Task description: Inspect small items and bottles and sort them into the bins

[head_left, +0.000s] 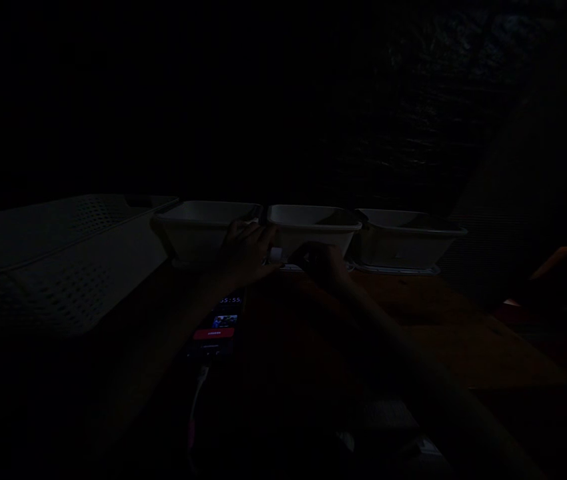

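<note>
White piece pinched by left fingers, grip of right fingers unclear, tub edge behind

A left tub, a middle tub and a right tub are standing in a row on a bench, with a basket sitting to their left and a phone lying before them.

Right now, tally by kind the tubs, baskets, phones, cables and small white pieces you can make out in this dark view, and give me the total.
Tubs: 3
Basket: 1
Phone: 1
Cable: 1
Small white piece: 1
Total: 7
</note>
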Demonstrator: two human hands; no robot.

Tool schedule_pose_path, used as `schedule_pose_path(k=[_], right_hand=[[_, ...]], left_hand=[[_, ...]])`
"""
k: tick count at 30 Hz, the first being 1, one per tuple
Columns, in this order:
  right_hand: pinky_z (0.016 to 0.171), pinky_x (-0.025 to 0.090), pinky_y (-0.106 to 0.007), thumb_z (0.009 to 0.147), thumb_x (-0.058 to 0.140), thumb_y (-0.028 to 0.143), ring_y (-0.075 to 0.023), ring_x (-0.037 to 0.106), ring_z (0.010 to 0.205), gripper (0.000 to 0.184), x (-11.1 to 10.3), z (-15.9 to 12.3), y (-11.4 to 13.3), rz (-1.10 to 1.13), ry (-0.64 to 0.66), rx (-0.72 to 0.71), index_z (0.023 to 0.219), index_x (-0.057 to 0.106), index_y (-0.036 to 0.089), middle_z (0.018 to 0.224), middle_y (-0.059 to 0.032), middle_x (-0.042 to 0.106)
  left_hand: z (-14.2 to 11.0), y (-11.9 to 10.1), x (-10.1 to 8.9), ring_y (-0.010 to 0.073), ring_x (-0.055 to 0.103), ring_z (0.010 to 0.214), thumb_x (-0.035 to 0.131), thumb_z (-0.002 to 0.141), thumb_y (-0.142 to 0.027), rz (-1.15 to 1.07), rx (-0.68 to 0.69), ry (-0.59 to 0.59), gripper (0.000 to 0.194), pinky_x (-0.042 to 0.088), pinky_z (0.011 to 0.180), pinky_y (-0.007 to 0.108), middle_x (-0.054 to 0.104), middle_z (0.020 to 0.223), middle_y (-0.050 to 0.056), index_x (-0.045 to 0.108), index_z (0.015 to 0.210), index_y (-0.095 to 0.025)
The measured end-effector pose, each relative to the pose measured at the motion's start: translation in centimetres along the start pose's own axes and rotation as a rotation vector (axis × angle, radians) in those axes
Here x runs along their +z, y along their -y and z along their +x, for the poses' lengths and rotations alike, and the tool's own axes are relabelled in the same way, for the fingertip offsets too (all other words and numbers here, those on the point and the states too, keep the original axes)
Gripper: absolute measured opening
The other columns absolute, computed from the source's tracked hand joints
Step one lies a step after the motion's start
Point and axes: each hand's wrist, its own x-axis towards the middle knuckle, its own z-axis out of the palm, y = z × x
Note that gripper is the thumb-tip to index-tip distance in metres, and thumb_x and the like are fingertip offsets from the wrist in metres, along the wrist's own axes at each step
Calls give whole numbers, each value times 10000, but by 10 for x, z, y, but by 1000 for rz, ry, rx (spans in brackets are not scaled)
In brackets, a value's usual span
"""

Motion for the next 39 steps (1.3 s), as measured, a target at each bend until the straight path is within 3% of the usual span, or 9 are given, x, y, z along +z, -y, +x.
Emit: schedule_pose_path(k=[4, 6, 12, 18, 21, 23, 26, 32, 39], right_hand=[[523, 336, -188, 777, 578, 210, -99, 570, 584, 128, -4, 0, -2, -12, -33, 18, 833, 691, 192, 789, -27, 688], [520, 336, -193, 783, 585, 259, -99, 557, 577, 128, -7, 1, -5, -9, -62, 38, 821, 675, 176, 780, -37, 679], [520, 341, -193, 799, 566, 316, -90, 524, 569, 180, -9, 4, -16, 20, -11, 28, 765, 614, 146, 719, -35, 634], [516, 335, -201, 830, 518, 344, -100, 520, 573, 216, -12, 3, -11, -30, -31, 61, 799, 607, 150, 718, -35, 625], [542, 368, -209, 833, 523, 358, -112, 561, 615, 246, -14, 0, -1, -17, -4, 43, 976, 597, 173, 841, -43, 660], [580, 405, -222, 803, 571, 391, -132, 596, 680, 400, -13, -1, 4, 0, 29, 25, 1150, 534, 195, 976, -56, 664], [660, 444, -260, 779, 602, 438, -182, 628, 822, 543, -9, -2, 5, -32, 95, 19, 1259, 477, 217, 1089, -77, 645], [744, 454, -273, 781, 618, 349, -208, 621, 951, 364, -3, 1, -5, -49, 114, -17, 1115, 597, 207, 1099, -56, 646], [748, 448, -266, 773, 616, 315, -197, 613, 932, 359, -2, 1, -3, -57, 91, -88, 1109, 594, 192, 1092, -65, 634]], left_hand=[[-1, 3, 5, 316, 462, 1179, 644, 716, -452, -28, -16, 45, 795, 273, 971, 459, 537, 1254, 160, 291, 1370, -169], [-2, 3, 7, 298, 466, 1181, 615, 756, -409, -60, -36, 47, 773, 288, 974, 446, 514, 1287, 152, 247, 1391, -164], [-1, 0, 8, 217, 551, 1046, 447, 879, -287, -209, -43, 50, 284, 398, 897, 366, 613, 1108, 82, 541, 1124, -179], [1, 4, 12, 175, 591, 931, 551, 829, -286, -529, -172, -21, 216, 451, 789, 300, 635, 1009, 34, 590, 1028, -210], [2, 4, 14, 165, 605, 872, 587, 803, -273, -627, -235, -27, 190, 456, 749, 286, 654, 952, 23, 615, 976, -198], [2, 1, 14, 164, 610, 862, 609, 785, -260, -658, -247, -19, 179, 457, 749, 287, 663, 933, 21, 628, 949, -191], [2, -3, 13, 169, 610, 895, 637, 765, -252, -690, -211, 13, 185, 454, 787, 301, 668, 953, 26, 647, 939, -194], [2, -3, 12, 169, 621, 906, 636, 765, -228, -770, -216, 68, 231, 455, 820, 314, 680, 971, 45, 646, 988, -171], [1, 4, 17, 164, 578, 921, 530, 738, -50, -600, -6, -36, 269, 445, 814, 309, 633, 944, 35, 637, 952, -173]])
